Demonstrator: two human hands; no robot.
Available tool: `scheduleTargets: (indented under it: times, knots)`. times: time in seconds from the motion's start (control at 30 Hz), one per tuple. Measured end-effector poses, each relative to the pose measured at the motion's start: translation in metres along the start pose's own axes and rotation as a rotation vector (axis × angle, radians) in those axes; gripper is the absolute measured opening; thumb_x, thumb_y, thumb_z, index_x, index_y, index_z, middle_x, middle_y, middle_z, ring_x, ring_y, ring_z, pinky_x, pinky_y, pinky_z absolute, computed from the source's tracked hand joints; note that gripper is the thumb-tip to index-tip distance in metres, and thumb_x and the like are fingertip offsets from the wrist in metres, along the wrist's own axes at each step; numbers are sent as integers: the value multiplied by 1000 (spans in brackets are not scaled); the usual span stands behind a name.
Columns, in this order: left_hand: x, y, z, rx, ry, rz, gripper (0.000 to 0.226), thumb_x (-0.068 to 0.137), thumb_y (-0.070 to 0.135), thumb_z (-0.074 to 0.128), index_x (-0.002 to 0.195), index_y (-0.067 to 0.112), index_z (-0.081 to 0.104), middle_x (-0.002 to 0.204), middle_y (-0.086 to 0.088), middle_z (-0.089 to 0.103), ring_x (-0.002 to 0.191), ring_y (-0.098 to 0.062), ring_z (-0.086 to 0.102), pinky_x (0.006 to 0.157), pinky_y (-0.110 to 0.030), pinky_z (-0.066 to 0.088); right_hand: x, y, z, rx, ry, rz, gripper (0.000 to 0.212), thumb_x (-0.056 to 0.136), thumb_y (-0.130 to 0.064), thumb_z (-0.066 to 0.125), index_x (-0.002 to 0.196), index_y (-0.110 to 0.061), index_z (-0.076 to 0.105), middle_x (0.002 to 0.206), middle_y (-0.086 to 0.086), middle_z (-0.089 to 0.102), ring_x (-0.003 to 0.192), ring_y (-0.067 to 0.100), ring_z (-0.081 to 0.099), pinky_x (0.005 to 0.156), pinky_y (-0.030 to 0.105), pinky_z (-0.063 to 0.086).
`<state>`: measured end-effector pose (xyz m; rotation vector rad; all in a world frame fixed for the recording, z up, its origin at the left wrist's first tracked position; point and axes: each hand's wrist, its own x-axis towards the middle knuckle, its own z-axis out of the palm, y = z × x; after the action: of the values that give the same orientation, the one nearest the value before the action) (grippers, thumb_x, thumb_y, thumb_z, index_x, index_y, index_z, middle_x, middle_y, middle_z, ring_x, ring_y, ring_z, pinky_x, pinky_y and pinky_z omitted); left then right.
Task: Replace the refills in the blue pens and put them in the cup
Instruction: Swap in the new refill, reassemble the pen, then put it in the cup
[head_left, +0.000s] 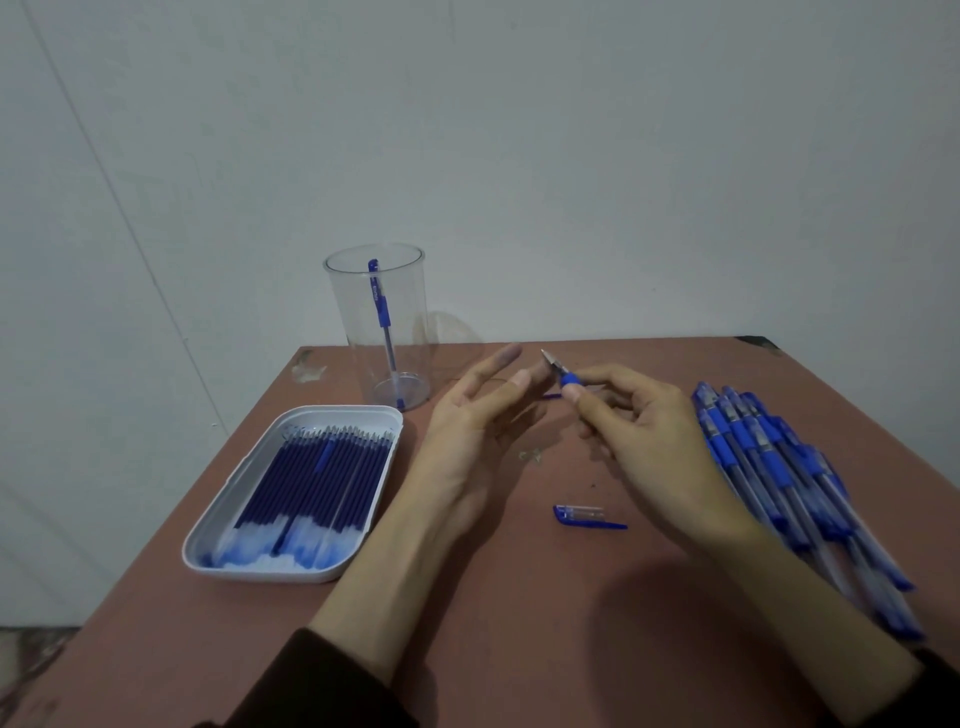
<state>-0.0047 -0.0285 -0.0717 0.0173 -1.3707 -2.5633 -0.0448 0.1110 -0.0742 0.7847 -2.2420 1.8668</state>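
Observation:
My right hand (639, 436) grips a blue pen (563, 375) by its rubber grip, metal tip pointing up and to the left. Just left of that tip, my left hand (475, 415) is open with spread fingers and holds nothing. A thin blue refill end (551, 396) shows on the table between the hands. A blue pen cap (587, 516) lies on the table in front of my hands. The clear plastic cup (376, 291) at the back holds one blue pen (382, 317). A white tray (218, 530) at the left holds several blue refills (311, 483).
A pile of several capped blue pens (789, 478) lies at the right of the brown table (519, 623), partly behind my right forearm. A pale wall stands right behind the table. The table's left edge runs close beside the tray.

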Motion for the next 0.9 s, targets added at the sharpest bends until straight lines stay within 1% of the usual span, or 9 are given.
scheduleTargets:
  times: [0.17, 0.27, 0.33, 0.4, 0.47, 0.57, 0.73, 0.8, 0.9]
  knots:
    - [2, -1, -4, 97, -2, 51, 35, 83, -3, 61, 114, 14, 61, 101, -2, 73, 90, -12, 69, 79, -19, 55, -2, -1, -1, -86, -54, -22, 11, 86, -24, 65, 93, -31, 71, 65, -3, 64, 60, 9, 59, 61, 32, 53]
    - [2, -1, -4, 128, 15, 88, 32, 82, -4, 62, 109, 13, 63, 93, -1, 74, 83, -9, 69, 73, -17, 54, -2, -3, -1, -105, -65, -46, 11, 85, -25, 66, 91, -33, 71, 65, -1, 64, 64, 25, 61, 63, 41, 53]
    - [2, -2, -5, 184, 47, 96, 29, 82, -2, 64, 106, 14, 66, 86, 0, 72, 78, -6, 67, 66, -15, 51, -2, -2, -1, -143, -59, -76, 11, 84, -25, 68, 89, -34, 70, 64, -1, 63, 62, 25, 60, 59, 38, 53]
    - [3, -5, -6, 288, 68, 100, 23, 82, 5, 66, 102, 17, 69, 85, 0, 69, 77, -4, 64, 63, -13, 49, -2, -1, -3, -215, -55, -114, 10, 83, -22, 69, 89, -30, 70, 62, -14, 62, 56, 6, 56, 53, 17, 45]
    - [2, -6, -6, 405, 80, 106, 15, 83, 11, 68, 95, 20, 72, 82, 6, 69, 74, 0, 61, 64, -12, 48, -2, -1, -5, -315, -42, -148, 11, 82, -20, 71, 91, -27, 71, 62, -19, 60, 61, 0, 55, 56, 10, 41]
    - [2, -7, -6, 497, 108, 100, 3, 83, 16, 68, 83, 18, 71, 64, 14, 64, 60, 2, 54, 61, -13, 45, -1, -1, -8, -497, -28, -205, 12, 81, -24, 72, 91, -29, 69, 64, -19, 57, 63, 1, 54, 56, 13, 39]
    - [8, -5, -13, 484, 264, 98, 17, 82, 28, 70, 76, 12, 68, 62, 5, 56, 60, -7, 49, 62, -20, 46, 2, -1, -14, -623, 21, -210, 15, 79, -18, 72, 88, -29, 67, 69, -18, 56, 62, -3, 51, 59, 18, 39]
    - [8, -3, -15, 503, 274, 114, 12, 82, 24, 71, 78, 14, 69, 63, 5, 59, 60, -4, 53, 61, -17, 48, 4, 1, -17, -608, 62, -170, 15, 79, -17, 72, 88, -28, 67, 70, -14, 60, 63, 0, 52, 59, 20, 41]
    - [6, -5, -14, 656, 168, 114, 7, 79, 10, 74, 78, 16, 70, 63, 5, 62, 55, 2, 56, 56, -11, 46, 8, 3, -22, -531, 119, -101, 15, 79, -17, 72, 84, -30, 66, 67, -10, 60, 64, 4, 54, 57, 19, 43]
